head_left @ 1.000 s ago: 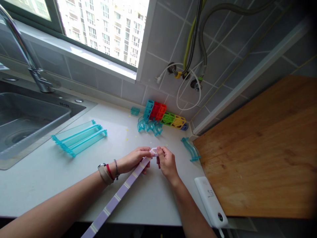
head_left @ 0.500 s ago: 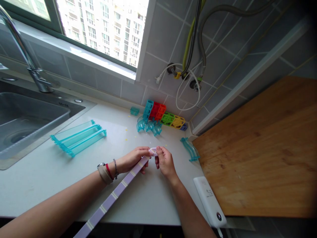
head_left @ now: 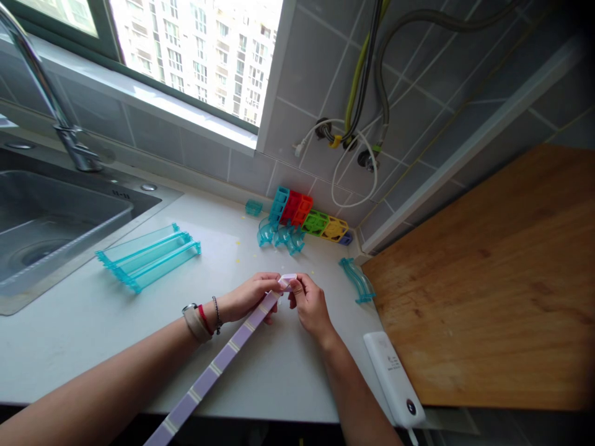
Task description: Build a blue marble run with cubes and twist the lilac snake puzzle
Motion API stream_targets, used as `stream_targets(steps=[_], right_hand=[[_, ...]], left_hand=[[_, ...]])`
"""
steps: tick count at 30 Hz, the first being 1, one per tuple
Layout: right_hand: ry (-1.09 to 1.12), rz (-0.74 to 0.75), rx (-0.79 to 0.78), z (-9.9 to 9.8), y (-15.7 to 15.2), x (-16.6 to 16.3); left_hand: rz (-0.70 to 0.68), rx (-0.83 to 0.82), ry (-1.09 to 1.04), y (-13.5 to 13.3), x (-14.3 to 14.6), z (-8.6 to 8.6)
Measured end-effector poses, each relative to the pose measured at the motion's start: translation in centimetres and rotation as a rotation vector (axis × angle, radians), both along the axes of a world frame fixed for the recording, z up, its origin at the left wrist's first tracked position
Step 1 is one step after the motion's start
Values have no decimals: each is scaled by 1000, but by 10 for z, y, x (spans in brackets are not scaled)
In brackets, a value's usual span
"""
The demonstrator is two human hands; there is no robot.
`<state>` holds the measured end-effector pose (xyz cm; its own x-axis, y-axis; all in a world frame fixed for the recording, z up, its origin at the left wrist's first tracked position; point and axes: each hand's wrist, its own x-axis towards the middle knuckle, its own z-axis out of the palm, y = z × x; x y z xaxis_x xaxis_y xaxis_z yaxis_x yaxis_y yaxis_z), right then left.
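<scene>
A long lilac paper strip (head_left: 218,365) with pale cross bands runs from the counter's near edge up to my hands. My left hand (head_left: 251,296) pinches the strip close to its far end. My right hand (head_left: 310,303) pinches the folded tip (head_left: 287,280) of the same strip, and the two hands' fingertips almost touch. Both hands rest low over the white counter (head_left: 93,322). A watch and bracelets sit on my left wrist.
Long clear teal track pieces (head_left: 149,257) lie to the left, curved teal pieces (head_left: 357,280) to the right. Coloured lattice blocks (head_left: 309,217) stand by the tiled wall. A steel sink (head_left: 46,229) is far left, a wooden board (head_left: 493,285) right, a white power bank (head_left: 395,381) near my right forearm.
The folded tip has turned slightly between my fingers, and the strip's near end has swung a little to the left. My hands stay in the same place.
</scene>
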<state>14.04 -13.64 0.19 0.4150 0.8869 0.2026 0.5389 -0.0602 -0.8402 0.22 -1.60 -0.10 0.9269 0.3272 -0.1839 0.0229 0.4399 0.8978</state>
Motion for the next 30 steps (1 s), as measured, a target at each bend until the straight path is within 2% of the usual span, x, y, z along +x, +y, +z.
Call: stream_targets(steps=[9,14,21,26,30], right_hand=[[-118,50,-22,7,-3,8],[-85,65,-31,8,-4,10],[101,120,-23,4,-3,15],[290,212,-4,4,-1,19],[464,272,15,7,-3,20]], left_hand=[[-52,-50,3,2,-1,1],[-76,-73,6,1,-2,1],[-118,-98,11,1,-4,5],[-200,-210,75,3,-8,5],[-310,-292,37,4,-11,5]])
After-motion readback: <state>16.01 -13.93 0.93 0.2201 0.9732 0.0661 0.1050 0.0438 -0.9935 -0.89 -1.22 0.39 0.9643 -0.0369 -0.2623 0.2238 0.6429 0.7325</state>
